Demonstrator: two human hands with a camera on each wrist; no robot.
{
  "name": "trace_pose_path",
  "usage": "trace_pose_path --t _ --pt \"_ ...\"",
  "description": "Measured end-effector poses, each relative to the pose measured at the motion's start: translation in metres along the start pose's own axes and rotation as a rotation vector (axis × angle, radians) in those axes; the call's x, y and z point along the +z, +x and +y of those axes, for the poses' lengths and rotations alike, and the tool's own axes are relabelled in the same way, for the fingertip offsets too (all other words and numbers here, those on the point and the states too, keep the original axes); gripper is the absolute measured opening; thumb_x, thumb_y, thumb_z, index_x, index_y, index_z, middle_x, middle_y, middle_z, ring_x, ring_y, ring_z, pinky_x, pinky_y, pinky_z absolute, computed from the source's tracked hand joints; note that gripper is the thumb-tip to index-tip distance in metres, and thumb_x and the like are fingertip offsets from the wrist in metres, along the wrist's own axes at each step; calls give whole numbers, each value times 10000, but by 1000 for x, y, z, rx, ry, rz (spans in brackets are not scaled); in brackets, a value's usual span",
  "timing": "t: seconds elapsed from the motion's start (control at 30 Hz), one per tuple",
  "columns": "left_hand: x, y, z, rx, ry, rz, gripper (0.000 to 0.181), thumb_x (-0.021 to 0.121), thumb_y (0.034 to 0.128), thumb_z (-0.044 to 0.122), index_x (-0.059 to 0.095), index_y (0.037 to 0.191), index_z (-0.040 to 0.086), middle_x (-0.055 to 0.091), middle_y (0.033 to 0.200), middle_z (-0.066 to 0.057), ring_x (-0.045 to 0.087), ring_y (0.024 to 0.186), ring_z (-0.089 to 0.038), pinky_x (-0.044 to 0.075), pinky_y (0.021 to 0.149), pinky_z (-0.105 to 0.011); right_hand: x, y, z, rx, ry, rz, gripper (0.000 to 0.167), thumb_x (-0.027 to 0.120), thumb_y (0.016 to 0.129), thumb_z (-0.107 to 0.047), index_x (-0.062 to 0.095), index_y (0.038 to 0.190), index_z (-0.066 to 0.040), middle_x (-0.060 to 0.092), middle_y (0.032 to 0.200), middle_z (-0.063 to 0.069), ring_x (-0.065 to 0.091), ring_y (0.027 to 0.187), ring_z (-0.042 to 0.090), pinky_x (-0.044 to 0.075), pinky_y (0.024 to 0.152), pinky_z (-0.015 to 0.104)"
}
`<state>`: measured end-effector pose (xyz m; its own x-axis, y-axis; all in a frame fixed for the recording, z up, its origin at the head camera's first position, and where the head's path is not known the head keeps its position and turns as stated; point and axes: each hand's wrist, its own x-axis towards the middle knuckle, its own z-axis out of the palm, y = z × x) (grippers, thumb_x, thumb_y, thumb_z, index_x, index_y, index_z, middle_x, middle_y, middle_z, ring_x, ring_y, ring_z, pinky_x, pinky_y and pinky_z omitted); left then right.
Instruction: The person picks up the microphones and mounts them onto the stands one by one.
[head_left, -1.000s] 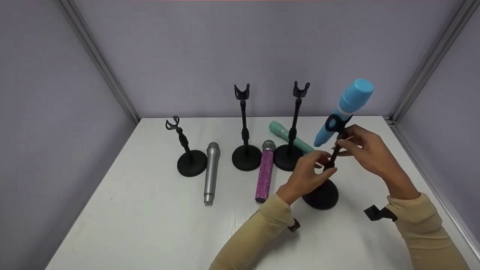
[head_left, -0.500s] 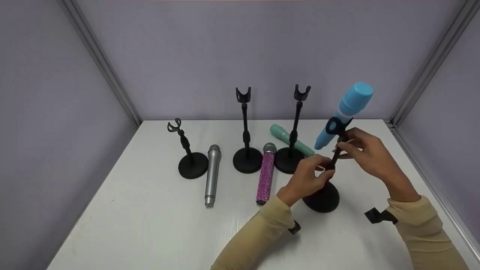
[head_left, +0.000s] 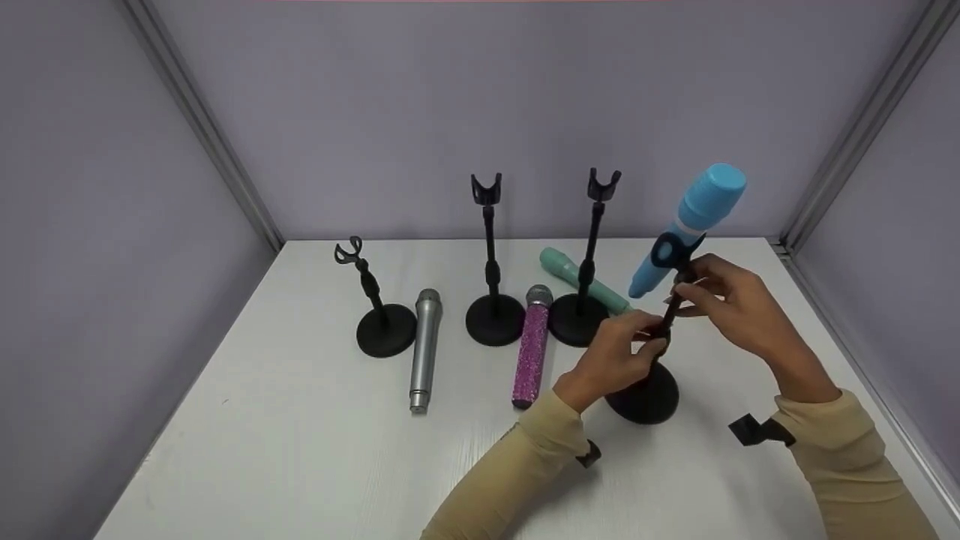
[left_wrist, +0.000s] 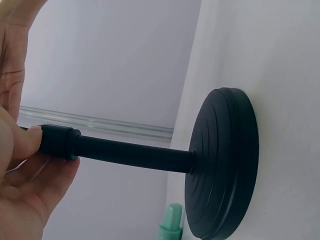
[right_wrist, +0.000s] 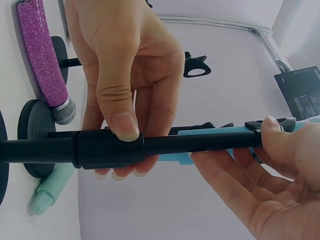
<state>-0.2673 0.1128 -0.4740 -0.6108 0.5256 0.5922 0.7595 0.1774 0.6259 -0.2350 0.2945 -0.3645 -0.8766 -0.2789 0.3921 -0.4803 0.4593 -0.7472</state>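
Note:
At the right of the head view, a black tabletop microphone stand point(head_left: 643, 396) stands on the table with a light blue microphone point(head_left: 709, 201) tilted in its clip. My left hand point(head_left: 613, 351) pinches the thick collar point(right_wrist: 102, 154) midway up the pole between thumb and fingers. Higher up, my right hand point(head_left: 731, 301) pinches the thin upper pole point(right_wrist: 200, 144) just under the clip. The left wrist view shows the stand's round base point(left_wrist: 220, 165) flat on the tabletop. The fingers partly cover the collar.
Three more black stands rise behind and to the left: a short one point(head_left: 384, 330) and two taller ones point(head_left: 495, 321) point(head_left: 577, 321). On the white table point(head_left: 262, 450) lie a silver microphone point(head_left: 424, 352), a glittery pink microphone point(head_left: 531, 352) and a green microphone point(head_left: 559, 262).
My left thumb has closed in against the collar. The right hand keeps its hold on the upper pole almost unmoved. The head view has shifted slightly.

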Motion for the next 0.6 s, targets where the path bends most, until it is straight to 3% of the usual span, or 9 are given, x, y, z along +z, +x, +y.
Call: trace_pose_path --t 0.27,0.43,0.6 --pt "1 0 1 -38 86 62 390 772 939 239 639 1266 71 731 1120 -52 697 1025 -76 567 883 -158 0 -1 1 0 -8 3 166 587 1034 -44 597 1150 74 665 1027 159 731 906 18 616 757 217" --pt "1 -1 -1 -22 93 90 285 781 929 205 667 1148 63 740 1052 -51 706 959 -67 547 875 -122 0 -1 1 -3 -13 7 158 587 1033 -41 597 1139 76 674 1014 168 727 898 16 614 752 210" --pt "-2 0 0 -2 84 57 234 748 949 132 687 1155 41 750 1068 -64 711 975 -71 520 920 -96 0 0 0 -5 -4 9 149 585 1032 -34 596 1127 80 670 1003 134 730 892 30 616 749 214"
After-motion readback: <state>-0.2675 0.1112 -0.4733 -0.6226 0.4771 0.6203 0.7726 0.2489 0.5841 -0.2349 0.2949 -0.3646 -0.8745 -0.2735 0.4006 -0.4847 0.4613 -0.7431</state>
